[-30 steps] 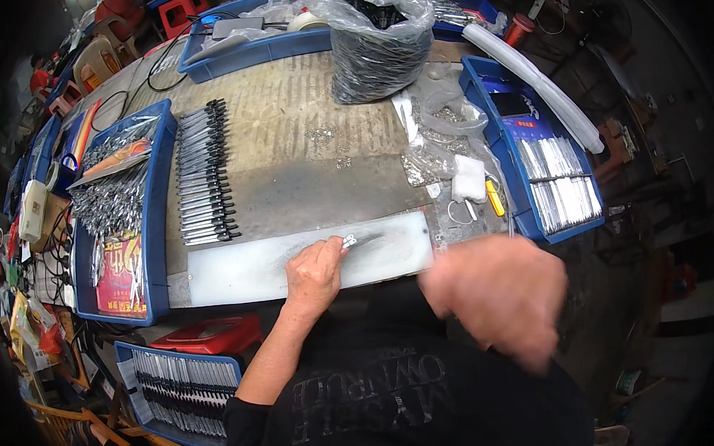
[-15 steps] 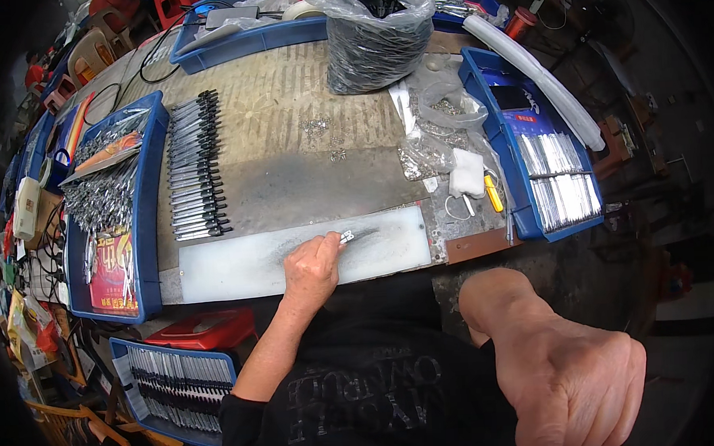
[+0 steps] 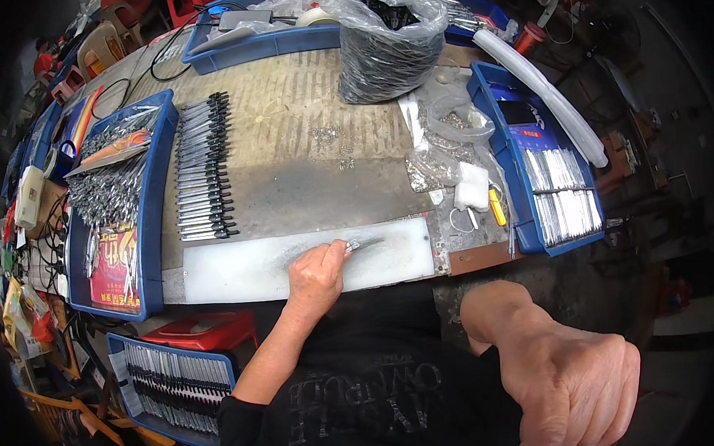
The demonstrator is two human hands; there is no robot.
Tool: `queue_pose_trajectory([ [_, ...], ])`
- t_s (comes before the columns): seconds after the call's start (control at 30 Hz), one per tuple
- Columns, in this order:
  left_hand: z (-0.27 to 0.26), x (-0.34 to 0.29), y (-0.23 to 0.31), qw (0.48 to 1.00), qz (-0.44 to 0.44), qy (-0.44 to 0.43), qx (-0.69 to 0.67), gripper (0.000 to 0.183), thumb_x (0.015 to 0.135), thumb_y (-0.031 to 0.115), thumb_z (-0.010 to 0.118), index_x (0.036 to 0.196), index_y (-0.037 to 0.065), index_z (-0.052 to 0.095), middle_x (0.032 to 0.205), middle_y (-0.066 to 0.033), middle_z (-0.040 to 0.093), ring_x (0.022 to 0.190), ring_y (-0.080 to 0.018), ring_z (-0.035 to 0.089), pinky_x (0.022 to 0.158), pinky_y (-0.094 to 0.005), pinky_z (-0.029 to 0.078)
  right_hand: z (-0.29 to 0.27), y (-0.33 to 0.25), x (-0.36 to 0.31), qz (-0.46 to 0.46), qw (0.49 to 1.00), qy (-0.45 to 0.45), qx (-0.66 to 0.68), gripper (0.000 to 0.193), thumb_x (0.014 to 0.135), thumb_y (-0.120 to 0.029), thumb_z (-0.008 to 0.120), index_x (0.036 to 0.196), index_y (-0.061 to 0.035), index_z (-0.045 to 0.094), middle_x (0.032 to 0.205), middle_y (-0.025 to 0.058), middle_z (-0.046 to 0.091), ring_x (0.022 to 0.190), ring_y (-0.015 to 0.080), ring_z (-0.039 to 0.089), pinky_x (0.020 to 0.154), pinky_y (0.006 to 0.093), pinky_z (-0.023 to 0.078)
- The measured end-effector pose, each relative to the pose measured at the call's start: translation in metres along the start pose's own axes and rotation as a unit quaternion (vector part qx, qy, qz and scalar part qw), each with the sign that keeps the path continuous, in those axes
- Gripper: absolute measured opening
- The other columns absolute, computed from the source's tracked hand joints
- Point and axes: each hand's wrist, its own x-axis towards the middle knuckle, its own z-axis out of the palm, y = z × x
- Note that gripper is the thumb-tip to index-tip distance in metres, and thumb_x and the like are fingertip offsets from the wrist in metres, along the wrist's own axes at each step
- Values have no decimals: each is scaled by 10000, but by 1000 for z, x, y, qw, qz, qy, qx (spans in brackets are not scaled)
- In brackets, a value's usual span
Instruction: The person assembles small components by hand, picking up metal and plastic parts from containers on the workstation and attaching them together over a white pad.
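Note:
My left hand (image 3: 316,275) is closed in a pinch over the white board (image 3: 234,268) at the table's near edge. Between its fingertips shows a small silvery metal piece (image 3: 352,245), beside a dark smudge on the board. My right hand (image 3: 579,377) is large and close at the lower right, off the table. Its back faces up and the fingers curl under, so anything inside them is hidden. A row of silver pen-like tubes with black ends (image 3: 202,170) lies on the table beyond the board's left end.
Blue trays with metal parts (image 3: 162,205) and silver tubes (image 3: 564,200) flank the table. A clear bag of dark items (image 3: 388,48) stands at the back. Small bags (image 3: 450,149), a white pad (image 3: 471,186) and a yellow tool (image 3: 497,207) lie right. Another filled tray (image 3: 168,394) sits below left.
The whole view has shifted slightly. My left hand stays over the white board, still pinching, with its fingertips turned a little. The right hand remains curled at nearly the same place.

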Motion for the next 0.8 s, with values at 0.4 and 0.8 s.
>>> queue_pose_trajectory([
  [0.4,0,0,-6,1000,-11,-5,27,160,693,47,646,787,34,518,547,-67,475,484,-229,515,439,-336,411,-11,8,8,-15,1000,-9,0,260,747,31,461,495,-36,461,480,63,430,400,156,427,711,412,516],
  [0.8,-1,0,-7,999,-13,-21,20,123,708,39,616,760,44,505,541,-66,465,483,-216,517,434,-329,413,-62,2,19,49,989,-68,123,244,744,16,527,504,1,492,516,129,514,423,198,509,439,394,494],
])
